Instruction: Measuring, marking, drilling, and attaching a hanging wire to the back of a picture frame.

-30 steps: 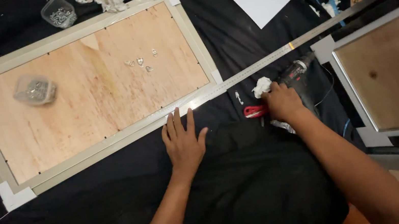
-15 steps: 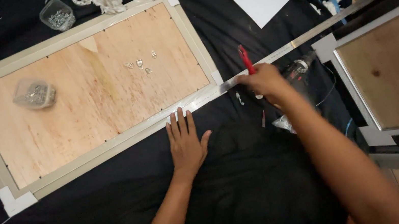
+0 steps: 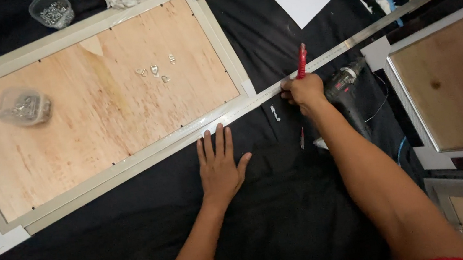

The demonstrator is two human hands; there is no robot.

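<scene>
Left hand [image 3: 219, 164] lies flat on the black cloth [image 3: 109, 241], palm down, fingers spread and gripping nothing. The fingertips reach up to the near edge of the long metal straightedge [image 3: 351, 44], seemingly to brace the body and perhaps steady that ruler; actual contact is too fine to tell.

Right hand [image 3: 302, 89] is closed around a slim red-handled tool [image 3: 300, 61], which stands up out of the fist with its handle pointing away from the person. The fist sits right on the straightedge, just past the corner of the large frame, so the tool's working end is hidden beneath the hand.

The straightedge runs diagonally, hugging the near rail of the large pale frame with plywood backing [image 3: 92, 115], probably as a guide along that edge.

On the plywood rest a clear plastic bag of small metal parts [image 3: 24, 106] and a few loose metal hangers [image 3: 155, 70], kept within reach. A dark cordless drill [image 3: 344, 82] lies just beside the right wrist. A second plywood-backed frame [image 3: 458, 82] lies to the right, well apart from both hands.
</scene>
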